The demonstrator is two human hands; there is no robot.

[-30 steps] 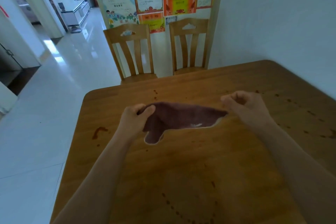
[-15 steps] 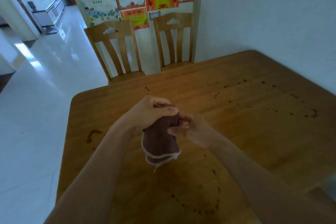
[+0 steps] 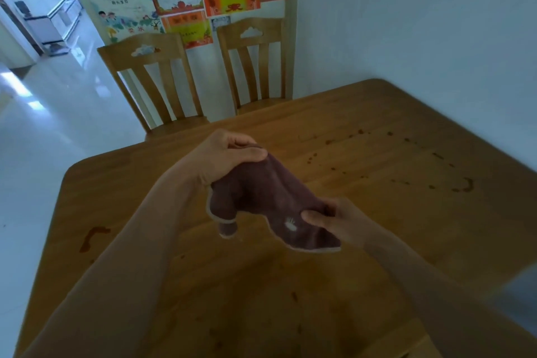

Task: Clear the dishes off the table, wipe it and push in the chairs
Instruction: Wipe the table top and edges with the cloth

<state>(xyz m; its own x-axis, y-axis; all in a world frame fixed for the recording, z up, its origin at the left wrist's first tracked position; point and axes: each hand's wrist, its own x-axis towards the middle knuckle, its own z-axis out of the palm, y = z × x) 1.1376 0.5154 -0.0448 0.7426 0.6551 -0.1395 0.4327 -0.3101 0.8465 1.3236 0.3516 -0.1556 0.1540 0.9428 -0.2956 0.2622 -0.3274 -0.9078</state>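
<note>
cloth (image 3: 267, 200): dark brown, soft pile, pale trimmed edge, small white mark; bunched half a second ago, now drawn out slantwise above the frame's centre, clear of the table (image 3: 377, 241). left hand (image 3: 223, 154): fingers curled, gripping the upper end. right hand (image 3: 334, 219): lower right, thumb and fingers pinching the lower end. table: wood, rounded corners, dark spots and smears at right and left edge. two slatted wooden chairs (image 3: 157, 78) at the far edge, upper centre; glossy floor (image 3: 58, 125) open at left.
</note>
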